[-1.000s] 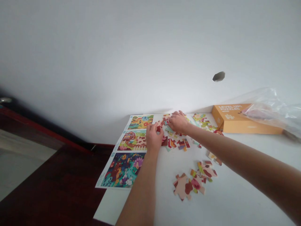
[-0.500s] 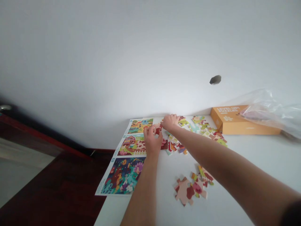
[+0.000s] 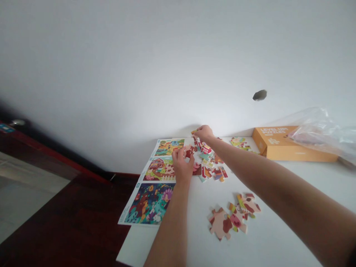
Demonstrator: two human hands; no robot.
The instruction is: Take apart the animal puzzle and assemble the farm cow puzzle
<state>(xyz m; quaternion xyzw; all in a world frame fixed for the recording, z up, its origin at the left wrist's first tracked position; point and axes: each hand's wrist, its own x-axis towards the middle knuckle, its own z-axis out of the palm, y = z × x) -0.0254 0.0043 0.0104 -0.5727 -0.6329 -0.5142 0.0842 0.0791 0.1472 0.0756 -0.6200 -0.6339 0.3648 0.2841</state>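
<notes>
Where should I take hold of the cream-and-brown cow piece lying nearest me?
Probably by the left edge of the cow piece, coming from above and the left. That side is free, with knobs sticking out, while its right side meets the pink pig piece. It lies flat on the white table, so pinching the outline seems surer than the face.

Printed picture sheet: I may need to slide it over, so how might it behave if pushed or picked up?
The printed picture sheet looks thin, so it is probably light and somewhat bendable. Its left edge overhangs the white table without visible sagging, suggesting some stiffness. Lying flat, it would likely slide rather than tip.
</notes>
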